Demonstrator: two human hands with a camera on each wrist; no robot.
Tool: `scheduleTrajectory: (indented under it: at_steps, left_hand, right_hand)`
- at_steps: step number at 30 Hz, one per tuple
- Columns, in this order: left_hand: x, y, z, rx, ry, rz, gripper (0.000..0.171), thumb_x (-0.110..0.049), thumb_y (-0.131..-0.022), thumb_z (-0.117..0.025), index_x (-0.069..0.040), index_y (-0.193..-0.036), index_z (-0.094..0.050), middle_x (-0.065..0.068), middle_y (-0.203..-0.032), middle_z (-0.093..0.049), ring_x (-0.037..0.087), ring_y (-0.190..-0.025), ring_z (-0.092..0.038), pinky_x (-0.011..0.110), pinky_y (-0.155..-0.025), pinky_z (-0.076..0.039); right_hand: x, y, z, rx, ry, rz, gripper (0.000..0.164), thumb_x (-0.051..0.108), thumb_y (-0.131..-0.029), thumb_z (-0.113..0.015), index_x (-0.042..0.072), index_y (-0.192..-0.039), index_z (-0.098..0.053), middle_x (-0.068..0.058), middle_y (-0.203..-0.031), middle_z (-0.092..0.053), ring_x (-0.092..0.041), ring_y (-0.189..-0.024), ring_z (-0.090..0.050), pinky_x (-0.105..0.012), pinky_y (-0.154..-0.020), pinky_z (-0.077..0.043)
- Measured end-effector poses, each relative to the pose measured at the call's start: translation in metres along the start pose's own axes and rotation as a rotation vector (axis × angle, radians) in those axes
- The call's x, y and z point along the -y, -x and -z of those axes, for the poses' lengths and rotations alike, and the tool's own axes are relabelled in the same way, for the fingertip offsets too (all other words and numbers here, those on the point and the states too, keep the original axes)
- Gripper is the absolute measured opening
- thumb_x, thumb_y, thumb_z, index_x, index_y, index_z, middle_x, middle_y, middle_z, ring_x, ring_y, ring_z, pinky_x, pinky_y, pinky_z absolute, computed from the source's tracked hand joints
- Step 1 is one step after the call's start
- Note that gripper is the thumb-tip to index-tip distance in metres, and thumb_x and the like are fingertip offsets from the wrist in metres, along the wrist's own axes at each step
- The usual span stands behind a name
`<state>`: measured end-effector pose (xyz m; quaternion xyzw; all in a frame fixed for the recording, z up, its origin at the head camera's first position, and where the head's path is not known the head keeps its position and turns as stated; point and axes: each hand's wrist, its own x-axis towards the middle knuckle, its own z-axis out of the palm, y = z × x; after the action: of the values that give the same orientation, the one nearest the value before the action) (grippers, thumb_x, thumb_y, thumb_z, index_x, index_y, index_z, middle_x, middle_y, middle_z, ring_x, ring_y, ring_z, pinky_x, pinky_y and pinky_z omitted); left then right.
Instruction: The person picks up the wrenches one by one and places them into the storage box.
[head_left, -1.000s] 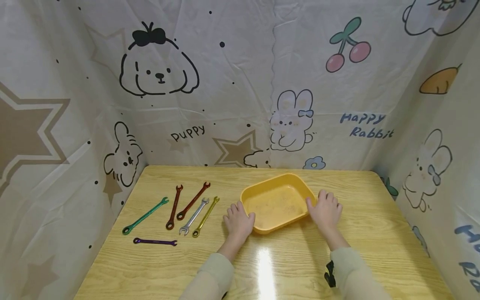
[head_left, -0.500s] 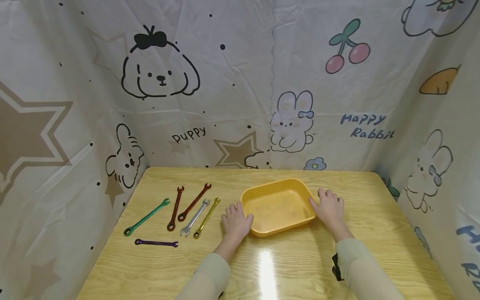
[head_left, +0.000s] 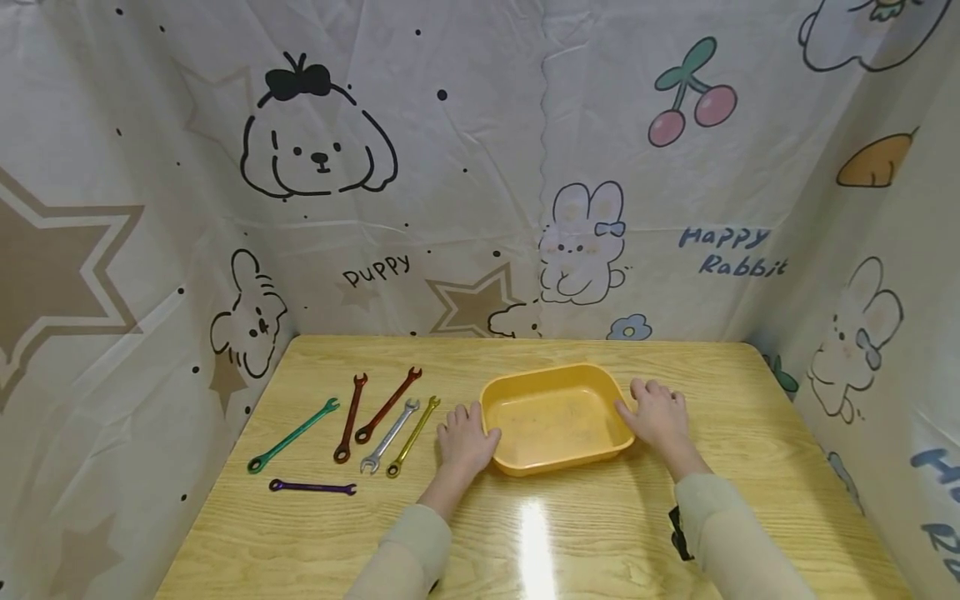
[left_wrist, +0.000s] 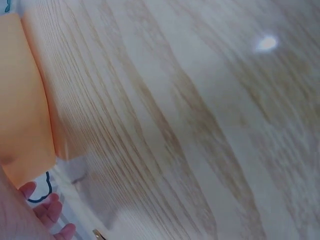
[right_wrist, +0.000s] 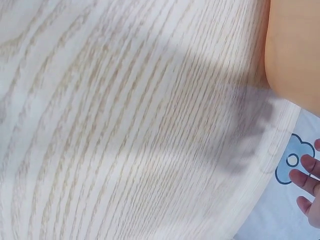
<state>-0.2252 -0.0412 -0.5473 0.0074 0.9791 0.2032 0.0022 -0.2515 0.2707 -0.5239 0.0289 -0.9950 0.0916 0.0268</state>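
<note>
A yellow plastic bin (head_left: 555,417), shallow with rounded corners, stands on the wooden table between my two hands. At its left end is my left hand (head_left: 465,442), thumb by the rim and fingers spread outside the wall. My right hand (head_left: 658,421) is at the right end, its thumb touching the rim and the other fingers held loosely away from the side. In the left wrist view, the fingertips (left_wrist: 49,212) show beside the bin wall (left_wrist: 22,100) with nothing in them. The right wrist view has relaxed fingers (right_wrist: 307,175) below the bin's corner (right_wrist: 295,55).
Left of the bin lie several wrenches: a green one (head_left: 294,436), two reddish-brown ones (head_left: 349,419) (head_left: 388,406), a silver one (head_left: 390,437), a yellow-gold one (head_left: 413,437) and a purple one (head_left: 312,487). Printed cloth (head_left: 465,125) hangs behind and beside the table (head_left: 592,533).
The bin has turned slightly clockwise, its right end coming nearer to me. The left hand has shifted a little left and the right hand slightly right. The wrenches lie as before.
</note>
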Motion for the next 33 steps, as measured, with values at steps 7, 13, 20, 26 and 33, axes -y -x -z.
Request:
scheduleTrajectory:
  at_steps: [7,13,20,26,33]
  left_hand:
    - [0.003,0.000,0.001,0.016,0.003,-0.018,0.045,-0.039,-0.084,-0.051,-0.009,-0.117,-0.047,0.012,-0.103,-0.043,0.027,-0.093,-0.037,0.047,-0.083,-0.032]
    - [0.004,0.001,0.001,0.015,-0.007,-0.026,0.045,-0.040,-0.084,-0.052,-0.009,-0.116,-0.046,0.012,-0.102,-0.043,0.027,-0.093,-0.037,0.047,-0.082,-0.032]
    - [0.005,0.001,0.002,0.008,-0.012,-0.032,0.046,-0.041,-0.084,-0.052,-0.009,-0.118,-0.047,0.012,-0.103,-0.045,0.027,-0.093,-0.038,0.048,-0.082,-0.033]
    - [0.010,0.000,0.003,0.020,-0.011,-0.045,0.050,-0.041,-0.084,-0.051,-0.009,-0.123,-0.046,0.013,-0.106,-0.046,0.027,-0.096,-0.039,0.049,-0.084,-0.033]
    - [0.013,0.001,0.009,0.043,-0.018,-0.058,0.053,-0.041,-0.085,-0.051,-0.009,-0.127,-0.044,0.015,-0.112,-0.047,0.031,-0.105,-0.040,0.053,-0.089,-0.031]
  right_hand:
    - [0.002,0.000,0.000,0.062,0.036,0.035,0.040,0.041,-0.085,-0.057,0.007,-0.105,-0.051,-0.016,-0.098,-0.053,-0.040,-0.096,-0.050,-0.059,-0.088,-0.028]
    - [0.003,0.001,-0.002,0.138,0.027,0.049,0.051,0.037,-0.088,-0.052,0.005,-0.127,-0.045,-0.025,-0.116,-0.050,-0.044,-0.108,-0.045,-0.062,-0.094,-0.022]
    - [0.003,0.003,-0.008,0.137,0.032,0.066,0.049,0.029,-0.091,-0.047,0.002,-0.132,-0.040,-0.027,-0.122,-0.047,-0.045,-0.110,-0.045,-0.061,-0.093,-0.024]
    - [0.007,0.008,-0.006,0.145,0.024,0.065,0.048,0.027,-0.092,-0.045,0.000,-0.131,-0.040,-0.028,-0.124,-0.046,-0.045,-0.112,-0.043,-0.061,-0.094,-0.023]
    - [0.011,0.014,-0.010,0.110,0.048,0.070,0.045,0.026,-0.091,-0.046,0.000,-0.127,-0.042,-0.026,-0.119,-0.049,-0.044,-0.108,-0.046,-0.061,-0.091,-0.027]
